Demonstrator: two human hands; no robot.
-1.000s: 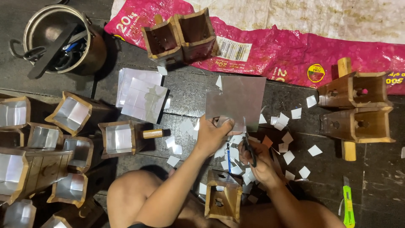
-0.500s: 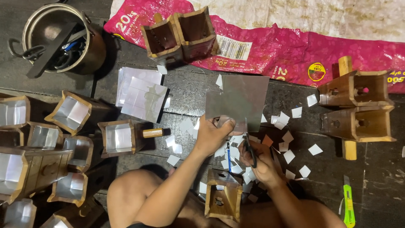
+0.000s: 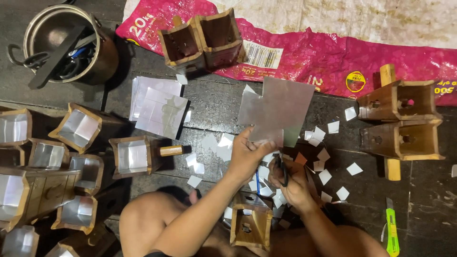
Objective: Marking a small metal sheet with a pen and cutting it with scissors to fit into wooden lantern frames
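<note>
Dark floorboards [image 3: 428,200] carry wooden boxes and paper scraps. At centre frame the left hand [image 3: 247,154] pinches a notched metal sheet [image 3: 278,112] by its lower edge, while the right hand [image 3: 293,183] is closed around black-handled scissors [image 3: 283,171] just below it.

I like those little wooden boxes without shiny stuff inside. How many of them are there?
5. Two sit together on the pink sack, two are stacked at the right, and one is between the person's legs. Others may be hidden.

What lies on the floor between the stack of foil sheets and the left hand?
In the head view, loose white paper squares lie scattered on the dark floor between the foil sheets and the left hand.
</note>
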